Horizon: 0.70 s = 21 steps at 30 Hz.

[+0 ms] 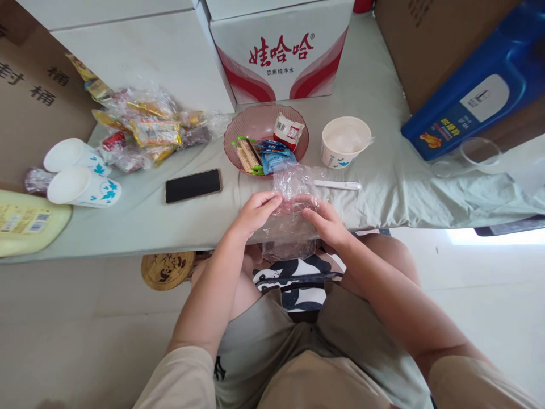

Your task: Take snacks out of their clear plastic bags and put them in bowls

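A clear plastic bag (291, 213) hangs over the table's front edge, pinched between both hands. My left hand (255, 211) grips its left side with curled fingers. My right hand (324, 218) holds its right side, thumb and fingers closed on the film. Just behind the bag stands a pink glass bowl (238, 128) with several wrapped snacks (272, 153) in it.
A black phone (193, 186) lies left of the hands, a white pen (338, 185) to the right. A paper cup (344, 142) stands by the bowl; two cups (80, 173) lie at left beside a snack bag (149, 133). Behind are cartons (281, 51), a blue jug (481, 85) and a clear lid (481, 152).
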Motion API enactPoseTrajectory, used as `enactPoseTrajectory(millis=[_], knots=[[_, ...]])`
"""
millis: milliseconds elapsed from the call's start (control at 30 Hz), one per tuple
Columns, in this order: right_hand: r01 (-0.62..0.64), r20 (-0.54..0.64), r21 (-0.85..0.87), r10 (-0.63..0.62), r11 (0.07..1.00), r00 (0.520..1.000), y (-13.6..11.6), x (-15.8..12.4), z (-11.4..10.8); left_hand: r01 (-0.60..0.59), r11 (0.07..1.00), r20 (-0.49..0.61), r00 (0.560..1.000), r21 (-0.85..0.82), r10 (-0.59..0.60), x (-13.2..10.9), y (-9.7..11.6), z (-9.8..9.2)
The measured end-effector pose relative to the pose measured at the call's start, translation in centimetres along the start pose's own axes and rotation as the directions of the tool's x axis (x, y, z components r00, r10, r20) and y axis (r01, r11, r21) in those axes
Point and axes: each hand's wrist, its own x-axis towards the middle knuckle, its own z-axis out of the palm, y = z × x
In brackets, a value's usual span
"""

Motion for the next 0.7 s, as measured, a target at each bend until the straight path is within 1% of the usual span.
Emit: enactPoseTrajectory(millis=[400,700], knots=[[0.027,0.028,-0.019,-0.027,0.999,0.999,0.14,0.06,-0.02,-0.068,0.991,0.007,0.998,0.118,0.068,0.12,-0.19,0.21],[0.036,0.029,-0.022,-0.035,0.999,0.999,0.16,0.1,0.0,-0.059,0.99,0.018,0.998,0.13,0.057,0.03,0.02,0.25]])
